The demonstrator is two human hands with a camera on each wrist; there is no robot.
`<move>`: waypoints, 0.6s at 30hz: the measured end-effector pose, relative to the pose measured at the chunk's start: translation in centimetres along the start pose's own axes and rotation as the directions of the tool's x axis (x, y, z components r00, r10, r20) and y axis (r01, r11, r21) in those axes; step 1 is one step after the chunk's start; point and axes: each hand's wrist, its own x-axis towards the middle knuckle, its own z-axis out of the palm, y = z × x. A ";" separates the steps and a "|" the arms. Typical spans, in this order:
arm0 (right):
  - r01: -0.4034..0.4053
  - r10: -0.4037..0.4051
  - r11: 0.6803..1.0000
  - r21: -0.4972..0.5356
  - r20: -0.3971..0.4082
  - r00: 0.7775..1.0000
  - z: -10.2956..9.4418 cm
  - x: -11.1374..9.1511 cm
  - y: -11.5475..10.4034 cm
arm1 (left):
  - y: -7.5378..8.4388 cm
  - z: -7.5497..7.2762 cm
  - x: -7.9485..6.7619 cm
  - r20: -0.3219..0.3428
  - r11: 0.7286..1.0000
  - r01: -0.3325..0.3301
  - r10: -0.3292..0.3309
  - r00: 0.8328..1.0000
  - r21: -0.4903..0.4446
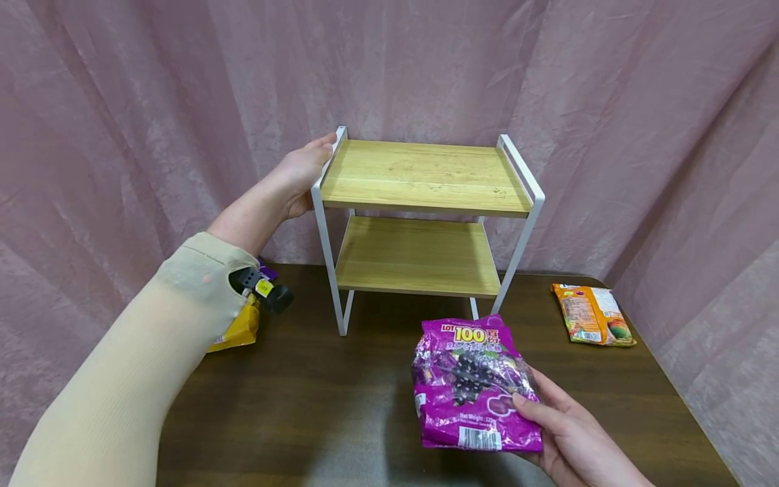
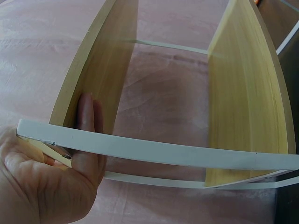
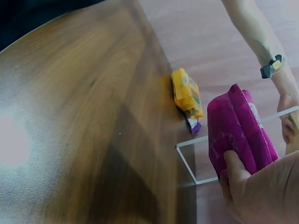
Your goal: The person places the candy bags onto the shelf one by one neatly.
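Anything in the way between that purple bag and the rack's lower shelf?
Nothing visible. The right hand holds the LOT 100 bag before the open-fronted lower shelf; the left hand grips the rack's left side.

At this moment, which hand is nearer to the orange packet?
Right. The right hand, holding the purple bag, is in front of the orange packet; the left hand grips the shelf, farther left.
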 end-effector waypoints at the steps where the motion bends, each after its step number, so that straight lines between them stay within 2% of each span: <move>1: -0.002 0.002 1.000 -0.002 -0.002 1.000 0.0 -0.1 -0.1 | 0.0 0.0 0.0 0.001 1.000 -0.002 0.002 1.000 0.003; 18: 0.015 -0.016 1.000 0.024 0.043 0.999 0.3 -1.4 -1.5 | 0.1 0.1 0.0 0.006 1.000 0.003 -0.003 1.000 0.002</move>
